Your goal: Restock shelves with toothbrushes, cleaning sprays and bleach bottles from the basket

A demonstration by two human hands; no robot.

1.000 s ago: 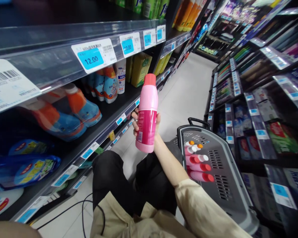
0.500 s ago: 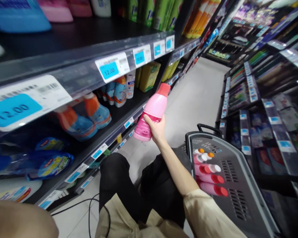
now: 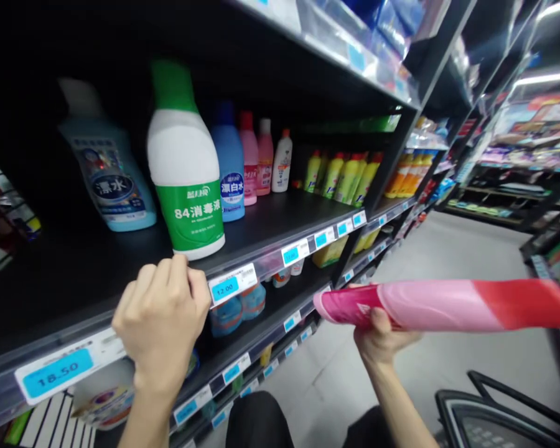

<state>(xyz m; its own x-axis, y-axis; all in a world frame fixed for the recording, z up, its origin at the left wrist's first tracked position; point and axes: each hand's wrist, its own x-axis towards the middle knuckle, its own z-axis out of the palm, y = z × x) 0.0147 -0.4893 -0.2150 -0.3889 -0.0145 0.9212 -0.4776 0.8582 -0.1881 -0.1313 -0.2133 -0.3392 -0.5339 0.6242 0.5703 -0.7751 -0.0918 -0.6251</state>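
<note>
My right hand (image 3: 382,342) is wrapped around the lower part of a pink bleach bottle (image 3: 438,303) with a red cap. The bottle lies on its side in the air, its cap pointing right, blurred at that end. At the left, my left hand (image 3: 161,311) is closed over the front edge of the shelf (image 3: 270,252), knuckles up and fingertips hidden. Just behind it stands a white disinfectant bottle (image 3: 186,174) with a green cap and green label. A light-blue bottle (image 3: 112,168) and a blue bleach bottle (image 3: 230,165) stand to either side of it.
Further along the shelf are pink bottles (image 3: 249,155), a white bottle (image 3: 282,162) and several yellow-green bottles (image 3: 350,177). Price tags (image 3: 233,283) line the shelf fronts. A grey basket (image 3: 494,417) stands on the floor at lower right, in the aisle.
The view has risen and turned toward the upper shelf. My left hand has come into view at the shelf edge. The pink bottle has tipped from upright-leaning to nearly horizontal in my right hand.
</note>
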